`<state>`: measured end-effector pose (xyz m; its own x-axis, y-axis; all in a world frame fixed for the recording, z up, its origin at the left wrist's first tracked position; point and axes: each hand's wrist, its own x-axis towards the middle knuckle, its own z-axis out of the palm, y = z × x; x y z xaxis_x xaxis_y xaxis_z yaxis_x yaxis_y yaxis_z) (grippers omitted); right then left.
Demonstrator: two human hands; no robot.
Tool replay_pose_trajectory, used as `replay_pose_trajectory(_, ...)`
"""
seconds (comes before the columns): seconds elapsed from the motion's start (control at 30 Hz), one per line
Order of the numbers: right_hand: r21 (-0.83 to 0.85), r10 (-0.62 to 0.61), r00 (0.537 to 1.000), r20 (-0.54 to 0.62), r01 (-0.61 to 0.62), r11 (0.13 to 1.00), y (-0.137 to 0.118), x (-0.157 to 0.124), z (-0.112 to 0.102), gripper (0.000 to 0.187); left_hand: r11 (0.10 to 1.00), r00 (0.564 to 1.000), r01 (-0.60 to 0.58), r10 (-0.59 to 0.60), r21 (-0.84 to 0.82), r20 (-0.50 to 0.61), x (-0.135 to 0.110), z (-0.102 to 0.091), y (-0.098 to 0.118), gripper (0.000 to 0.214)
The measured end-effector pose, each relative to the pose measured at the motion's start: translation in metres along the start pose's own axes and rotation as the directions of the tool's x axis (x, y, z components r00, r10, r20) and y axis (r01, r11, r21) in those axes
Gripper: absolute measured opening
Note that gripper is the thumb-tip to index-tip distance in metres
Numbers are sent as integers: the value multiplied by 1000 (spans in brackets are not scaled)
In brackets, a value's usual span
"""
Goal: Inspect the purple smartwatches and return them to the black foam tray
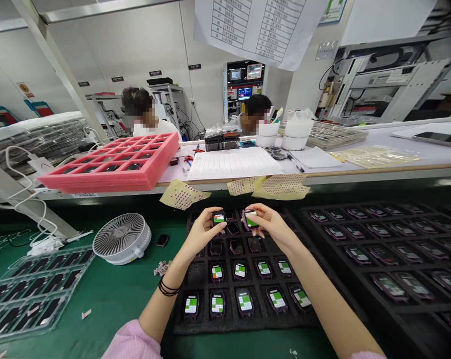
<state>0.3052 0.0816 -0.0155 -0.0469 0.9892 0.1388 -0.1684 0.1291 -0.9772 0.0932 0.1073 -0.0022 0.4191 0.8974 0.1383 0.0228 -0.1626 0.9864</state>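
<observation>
My left hand pinches a small black smartwatch body with a green-and-white screen. My right hand holds a similar watch body with a purple edge, tilted, a short gap from the other one. Both hands hover over the far rows of a black foam tray. Its pockets hold several watch bodies, the nearer ones with lit green-and-white screens and some farther ones dark. My fingers hide the tray's far corner.
A second black tray of watches fills the right. On the green mat to the left are a white fan and a clear plastic tray. Beyond, a bench holds a pink foam tray and papers; two co-workers sit across it.
</observation>
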Motion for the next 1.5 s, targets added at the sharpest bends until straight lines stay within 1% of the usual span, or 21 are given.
replay_pose_trajectory(0.07, 13, -21, 998, 57, 20, 1000, 0, -1, 0, 43, 1000, 1000, -9, 9, 1, 5, 0, 0, -1, 50)
replay_pose_trajectory(0.17, 5, -23, 996, 85, 22, 1000, 2, 0, -1, 48, 999, 999, -36, 36, 18, 7, 1, -2, -3, 53)
replay_pose_trajectory(0.3, 4, -25, 997, 71, 25, 1000, 5, 3, -3, 46, 999, 999, -37, 36, 29, 32, 4, -5, -8, 61)
replay_pose_trajectory(0.43, 6, -7, 999, 32, 7, 1000, 3, 3, 1, 41, 998, 998, -60, 59, 33, 32, 2, -4, -9, 63)
replay_pose_trajectory(0.53, -7, 29, 999, 35, -29, 1000, 2, 0, 7, 39, 987, 993, -117, 114, 107, 38, -4, 1, -4, 60)
replay_pose_trajectory(0.6, -29, 52, 997, 51, -51, 998, 3, -2, 14, 38, 955, 982, -190, 182, 226, 56, -8, 5, -1, 54)
replay_pose_trajectory(0.67, -54, 58, 996, 62, -55, 997, 6, -3, 19, 39, 875, 953, -301, 291, 379, 85, -11, 8, 0, 45)
replay_pose_trajectory(0.73, -80, 52, 996, 69, -47, 996, 10, -3, 23, 43, 763, 909, -406, 395, 504, 134, -11, 9, -1, 42)
replay_pose_trajectory(0.8, -109, 37, 997, 63, -30, 994, 15, -3, 24, 45, 681, 878, -466, 434, 565, 200, -9, 9, -4, 44)
replay_pose_trajectory(0.9, -168, 1, 999, 46, 7, 986, 21, -4, 23, 43, 613, 868, -487, 419, 623, 266, -6, 9, -12, 44)
replay_pose_trajectory(1.03, -225, 1, 998, 62, 13, 974, 21, -7, 21, 41, 502, 858, -479, 442, 720, 262, -5, 11, -20, 47)
replay_pose_trajectory(1.1, -226, 5, 997, 73, 12, 974, 17, -8, 22, 41, 457, 841, -494, 467, 740, 273, -5, 10, -20, 49)
replay_pose_trajectory(1.17, -205, 2, 996, 93, 17, 979, 11, -9, 22, 41, 435, 809, -531, 517, 727, 281, -6, 8, -17, 49)
replay_pose_trajectory(1.27, -139, -1, 989, 148, 22, 990, -1, -13, 21, 42, 435, 738, -605, 620, 667, 265, -7, 4, -10, 48)
replay_pose_trajectory(1.33, -94, 25, 980, 197, -7, 996, -8, -15, 20, 41, 433, 699, -639, 673, 636, 243, -9, 3, -6, 49)
replay_pose_trajectory(1.4, -53, 66, 968, 242, -54, 997, -11, -18, 18, 41, 437, 675, -668, 696, 603, 244, -10, 3, -5, 52)
replay_pose_trajectory(1.5, -10, 82, 961, 264, -82, 997, -13, -21, 18, 41, 463, 668, -700, 694, 543, 270, -11, 6, -6, 55)
